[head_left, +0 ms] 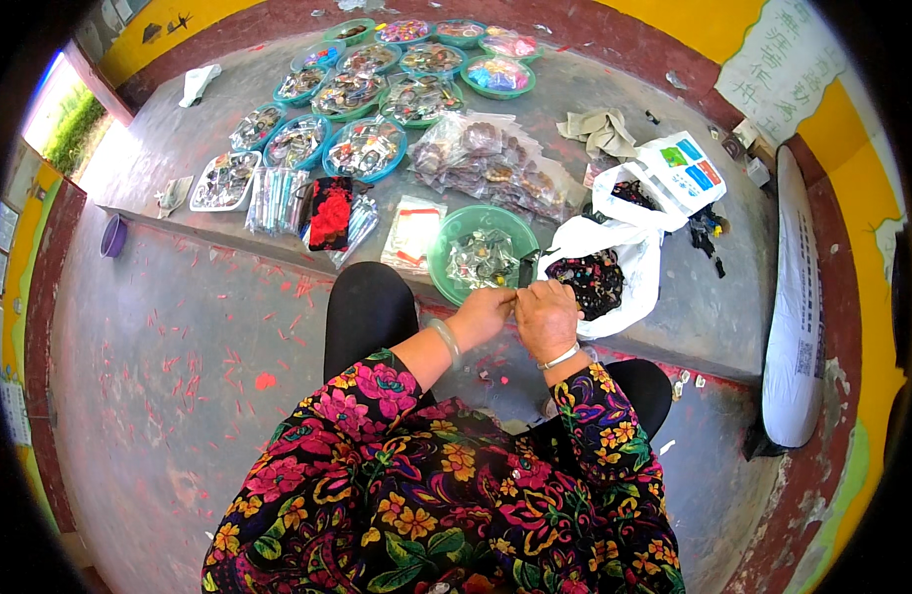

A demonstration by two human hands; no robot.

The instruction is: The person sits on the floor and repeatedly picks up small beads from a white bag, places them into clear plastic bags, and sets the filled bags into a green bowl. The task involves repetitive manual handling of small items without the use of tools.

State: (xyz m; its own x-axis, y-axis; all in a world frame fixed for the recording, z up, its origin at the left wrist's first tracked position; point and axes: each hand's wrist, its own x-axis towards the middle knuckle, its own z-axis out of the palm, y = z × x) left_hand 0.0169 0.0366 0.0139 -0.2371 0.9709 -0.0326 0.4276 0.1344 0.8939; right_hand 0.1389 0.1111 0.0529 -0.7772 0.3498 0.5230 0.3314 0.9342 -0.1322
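Note:
My left hand (482, 315) and my right hand (548, 323) meet just above the near edge of the raised floor. Fingers of both are closed around something small and dark that I cannot make out; a dark strip rises between them. Right behind my left hand is a green basin (441, 243) with small clear packets (481, 257) in it. Beside my right hand stands an open white plastic bag (642, 297), filled with small dark pieces (590, 285) with coloured specks. A bangle circles my left wrist and a pale band my right.
Several basins (365, 148) of small packaged items spread across the back of the raised floor (307, 213). Clear bags of brown items (496, 163) lie in the middle. A second white bag (679, 173) and a long wrapped roll (795, 307) are at the right. A purple bowl (113, 236) sits left.

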